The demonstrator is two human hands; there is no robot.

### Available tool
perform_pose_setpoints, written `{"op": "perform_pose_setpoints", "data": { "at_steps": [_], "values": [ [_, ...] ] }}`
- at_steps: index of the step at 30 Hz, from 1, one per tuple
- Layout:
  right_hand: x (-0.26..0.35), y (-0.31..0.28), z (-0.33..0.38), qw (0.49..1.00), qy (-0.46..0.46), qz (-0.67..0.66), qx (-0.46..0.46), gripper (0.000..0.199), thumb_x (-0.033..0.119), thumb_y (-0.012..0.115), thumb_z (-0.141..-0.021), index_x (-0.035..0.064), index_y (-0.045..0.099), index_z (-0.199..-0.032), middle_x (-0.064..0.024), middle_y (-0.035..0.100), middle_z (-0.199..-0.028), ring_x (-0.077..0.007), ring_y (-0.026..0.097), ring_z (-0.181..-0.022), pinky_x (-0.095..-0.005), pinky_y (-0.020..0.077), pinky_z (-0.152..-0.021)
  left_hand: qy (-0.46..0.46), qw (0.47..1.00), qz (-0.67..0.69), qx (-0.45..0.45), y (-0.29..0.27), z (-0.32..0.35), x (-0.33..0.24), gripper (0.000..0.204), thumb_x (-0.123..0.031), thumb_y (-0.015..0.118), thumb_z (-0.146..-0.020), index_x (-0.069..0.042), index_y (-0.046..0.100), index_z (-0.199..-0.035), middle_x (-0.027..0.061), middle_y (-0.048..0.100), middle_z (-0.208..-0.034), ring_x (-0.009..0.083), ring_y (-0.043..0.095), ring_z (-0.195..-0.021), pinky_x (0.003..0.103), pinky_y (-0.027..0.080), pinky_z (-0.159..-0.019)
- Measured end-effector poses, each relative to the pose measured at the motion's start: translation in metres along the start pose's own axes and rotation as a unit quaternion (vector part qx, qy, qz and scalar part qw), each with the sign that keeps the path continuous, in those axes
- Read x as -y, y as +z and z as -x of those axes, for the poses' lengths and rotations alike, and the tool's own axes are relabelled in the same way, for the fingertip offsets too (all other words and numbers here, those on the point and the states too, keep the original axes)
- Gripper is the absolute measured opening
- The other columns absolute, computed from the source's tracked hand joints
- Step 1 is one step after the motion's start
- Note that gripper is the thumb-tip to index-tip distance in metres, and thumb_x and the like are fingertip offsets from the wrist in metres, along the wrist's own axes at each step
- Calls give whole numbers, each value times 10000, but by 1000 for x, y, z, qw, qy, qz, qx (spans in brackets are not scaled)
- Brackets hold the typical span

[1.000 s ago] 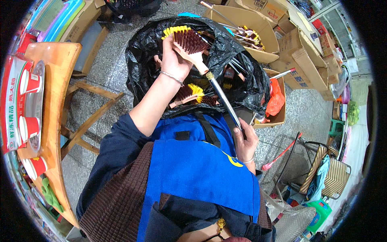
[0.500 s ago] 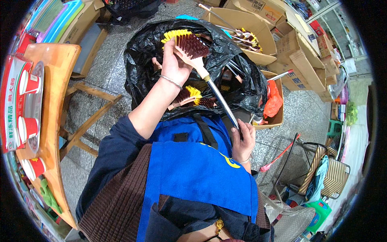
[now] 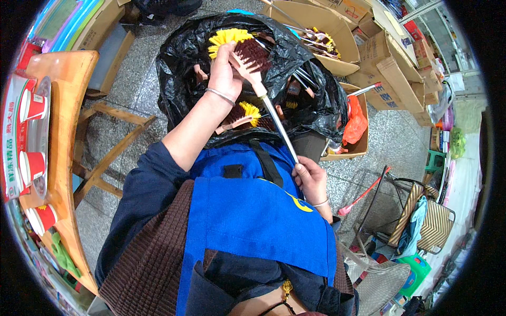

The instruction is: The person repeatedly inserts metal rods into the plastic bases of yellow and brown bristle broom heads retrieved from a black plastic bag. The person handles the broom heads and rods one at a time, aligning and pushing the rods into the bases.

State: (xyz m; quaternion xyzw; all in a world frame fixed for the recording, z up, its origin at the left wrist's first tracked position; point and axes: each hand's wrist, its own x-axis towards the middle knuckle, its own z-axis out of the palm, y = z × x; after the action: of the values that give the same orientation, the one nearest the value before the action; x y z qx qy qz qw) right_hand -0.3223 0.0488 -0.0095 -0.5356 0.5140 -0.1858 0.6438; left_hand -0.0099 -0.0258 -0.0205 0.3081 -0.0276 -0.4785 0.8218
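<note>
My left hand [image 3: 223, 73] grips the head of a long-handled brush [image 3: 252, 55] with yellow and brown bristles, held above an open black plastic bag [image 3: 182, 68]. My right hand [image 3: 311, 181] holds the lower end of the brush's silver metal handle [image 3: 280, 129] close to my blue apron. Inside the bag lie several more brushes [image 3: 245, 113] with yellow and brown bristles and pale handles.
A wooden table [image 3: 63, 158] with red paper cups [image 3: 32, 105] stands at the left, a wooden stool frame [image 3: 113, 137] beside it. Cardboard boxes [image 3: 379, 58] with more brushes sit at the upper right. A wire cart and bags [image 3: 421, 216] crowd the right side.
My left hand and the brush head have shifted slightly up and left over the bag; my right hand has stayed low on the handle.
</note>
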Motion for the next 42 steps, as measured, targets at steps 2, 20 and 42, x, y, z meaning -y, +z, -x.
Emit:
{"op": "perform_pose_setpoints", "data": {
  "at_steps": [2, 20, 42],
  "values": [
    [5, -7, -1, 996, 76, -54, 14, 240, 137, 607, -902, 15, 616, -1109, -2, 595, -721, -41, 464, -522, -167, 346, -432, -3, 1000, 10, -14, -7, -1, 7, 271, -299, 562, -885, -97, 582, -1064, 52, 634, -1072, 219, 593, -1007, 397, 462, -917],
    [-4, 8, -14, 842, -243, 451, -170, 311, 144, 648, -839, 109, 609, -1145, -140, 598, -780, -328, 613, -669, -389, 489, -559, -132, 987, 62, -65, -43, -13, 61, 281, -297, 545, -875, -99, 567, -1073, 69, 630, -1032, 248, 611, -965, 454, 494, -881],
    [-3, 21, -38, 861, -187, 442, -171, 288, 191, 625, -856, 141, 605, -1139, -138, 628, -861, -339, 626, -741, -425, 502, -625, -219, 973, -14, -73, -65, -22, 63, 357, -376, 659, -855, -172, 547, -1127, 105, 584, -1019, 271, 566, -1007, 479, 476, -882]
  ]
}}
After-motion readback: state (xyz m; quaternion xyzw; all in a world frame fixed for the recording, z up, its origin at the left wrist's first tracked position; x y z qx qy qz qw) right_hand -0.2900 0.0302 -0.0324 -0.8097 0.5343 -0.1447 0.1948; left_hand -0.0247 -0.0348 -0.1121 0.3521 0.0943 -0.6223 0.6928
